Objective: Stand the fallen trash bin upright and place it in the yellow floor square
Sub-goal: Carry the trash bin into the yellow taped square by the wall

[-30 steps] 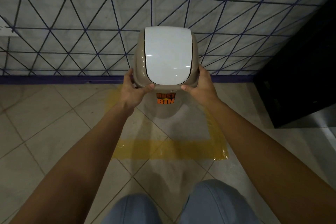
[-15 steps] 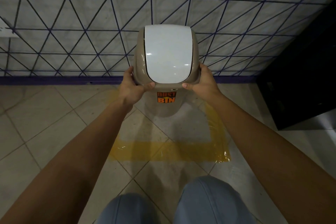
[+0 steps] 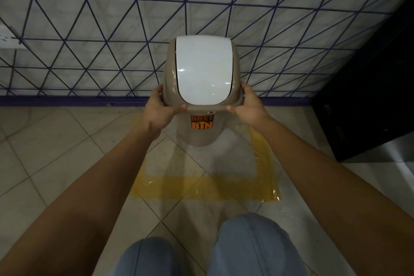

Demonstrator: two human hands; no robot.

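The beige trash bin [image 3: 202,134] stands upright with its white swing lid [image 3: 203,71] facing up and an orange "DUST BIN" sticker on its front. Its base sits inside the yellow floor square [image 3: 201,190], toward the far side near the wall. My left hand [image 3: 160,110] grips the left rim of the lid collar and my right hand [image 3: 248,107] grips the right rim. The far edge of the yellow square is hidden behind the bin.
A wall with a purple triangular line pattern [image 3: 89,40] and a purple skirting runs right behind the bin. A dark cabinet [image 3: 369,96] stands at the right. My knees in blue trousers [image 3: 253,246] are at the bottom, over the tiled floor [image 3: 56,152].
The bin and both hands sit slightly lower relative to the floor square than a second ago; the view shifted a little. The grip on the rim is unchanged.
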